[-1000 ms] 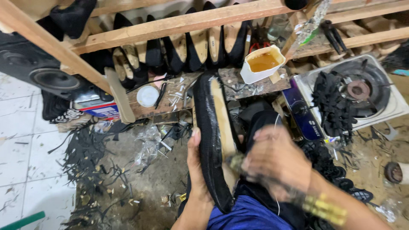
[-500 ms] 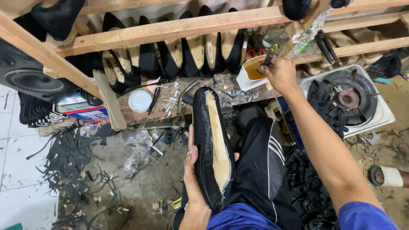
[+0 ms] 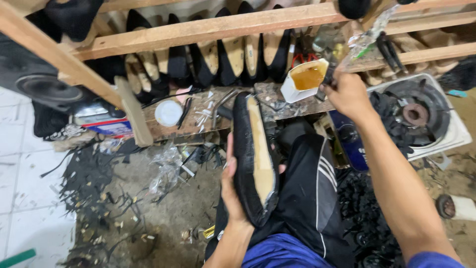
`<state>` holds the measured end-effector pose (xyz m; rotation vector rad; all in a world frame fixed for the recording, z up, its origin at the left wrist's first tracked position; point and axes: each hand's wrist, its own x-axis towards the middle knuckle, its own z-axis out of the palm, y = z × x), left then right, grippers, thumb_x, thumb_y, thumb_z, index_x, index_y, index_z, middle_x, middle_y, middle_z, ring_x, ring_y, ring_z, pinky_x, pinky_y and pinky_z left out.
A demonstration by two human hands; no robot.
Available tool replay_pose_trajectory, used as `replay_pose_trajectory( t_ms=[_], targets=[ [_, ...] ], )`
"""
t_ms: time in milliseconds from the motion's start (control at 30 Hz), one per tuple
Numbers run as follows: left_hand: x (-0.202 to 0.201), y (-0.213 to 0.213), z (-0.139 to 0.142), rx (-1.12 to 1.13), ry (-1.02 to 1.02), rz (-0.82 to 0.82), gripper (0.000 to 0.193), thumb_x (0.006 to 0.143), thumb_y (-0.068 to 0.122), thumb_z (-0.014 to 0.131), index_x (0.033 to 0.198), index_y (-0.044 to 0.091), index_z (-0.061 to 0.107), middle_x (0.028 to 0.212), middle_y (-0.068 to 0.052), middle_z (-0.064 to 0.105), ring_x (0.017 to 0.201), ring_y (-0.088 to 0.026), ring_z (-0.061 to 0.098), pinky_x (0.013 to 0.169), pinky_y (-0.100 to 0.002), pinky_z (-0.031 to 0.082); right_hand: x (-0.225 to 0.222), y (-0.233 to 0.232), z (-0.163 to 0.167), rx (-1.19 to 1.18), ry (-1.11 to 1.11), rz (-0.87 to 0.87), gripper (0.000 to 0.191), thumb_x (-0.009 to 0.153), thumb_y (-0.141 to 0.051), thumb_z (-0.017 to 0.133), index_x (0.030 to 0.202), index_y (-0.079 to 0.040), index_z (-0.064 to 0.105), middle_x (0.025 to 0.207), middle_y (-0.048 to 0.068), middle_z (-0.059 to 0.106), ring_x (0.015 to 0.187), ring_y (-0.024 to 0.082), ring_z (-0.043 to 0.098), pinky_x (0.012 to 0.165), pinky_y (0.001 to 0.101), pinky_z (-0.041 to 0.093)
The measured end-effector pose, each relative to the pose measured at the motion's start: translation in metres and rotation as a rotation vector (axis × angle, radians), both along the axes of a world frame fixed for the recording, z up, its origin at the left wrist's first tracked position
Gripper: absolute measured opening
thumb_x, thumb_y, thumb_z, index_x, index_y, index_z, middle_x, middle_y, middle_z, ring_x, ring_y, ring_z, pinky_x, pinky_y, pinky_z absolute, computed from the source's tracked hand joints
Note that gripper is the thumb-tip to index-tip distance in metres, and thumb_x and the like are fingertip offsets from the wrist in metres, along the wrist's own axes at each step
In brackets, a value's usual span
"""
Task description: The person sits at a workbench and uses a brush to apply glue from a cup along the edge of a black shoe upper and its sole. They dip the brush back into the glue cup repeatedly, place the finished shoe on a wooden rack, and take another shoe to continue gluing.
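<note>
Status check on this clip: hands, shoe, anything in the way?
Left hand grips the black shoe, sole side up, over the lap. Right hand holds a dark brush at the glue tub. Nothing between tub and shoe.

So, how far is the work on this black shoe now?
Done: the black upper is already pulled over the shoe, whose tan bottom faces up, and a row of similar shoes stands behind the wooden rail. In hand: the left hand holds the shoe on the knee, while the right hand holds a brush at the white glue tub. Left: the tan bottom looks dry, with no outer sole on it.
</note>
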<state>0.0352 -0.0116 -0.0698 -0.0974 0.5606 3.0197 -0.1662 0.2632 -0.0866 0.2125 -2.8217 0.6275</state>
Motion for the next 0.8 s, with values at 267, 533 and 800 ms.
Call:
replay_pose_trajectory(
  t_ms=[267, 533, 800],
  targets=[
    [0.010, 0.020, 0.018, -0.099, 0.117, 0.059, 0.089, 0.095, 0.043, 0.058, 0.169, 0.020, 0.015, 0.153, -0.019, 0.045, 0.121, -0.032, 0.057, 0.099, -0.051, 0.052, 0.190, -0.081, 0.060, -0.729, 0.182, 0.185, 0.014, 0.098, -0.002, 0.073, 0.110, 0.005, 0.071, 0.099, 0.009, 0.071, 0.085, 0.012, 0.065, 0.080, 0.0238, 0.052],
    [0.025, 0.024, 0.038, -0.210, 0.183, 0.128, 0.088, 0.093, 0.035, 0.054, 0.169, 0.011, 0.016, 0.165, -0.015, 0.034, 0.145, -0.027, 0.043, 0.123, -0.041, 0.034, 0.233, -0.114, 0.089, -0.610, 0.388, 0.352, 0.021, 0.093, 0.002, 0.072, 0.113, 0.005, 0.067, 0.102, 0.014, 0.070, 0.090, 0.020, 0.070, 0.075, 0.0265, 0.056],
    [0.044, 0.015, 0.023, -0.330, 0.232, 0.130, 0.088, 0.094, 0.036, 0.054, 0.169, 0.007, 0.017, 0.169, -0.016, 0.032, 0.149, -0.027, 0.042, 0.126, -0.040, 0.031, 0.229, -0.104, 0.108, -0.537, 0.332, 0.399, 0.023, 0.090, 0.000, 0.076, 0.113, 0.001, 0.070, 0.102, 0.013, 0.072, 0.085, 0.024, 0.070, 0.076, 0.0314, 0.055]
  ],
)
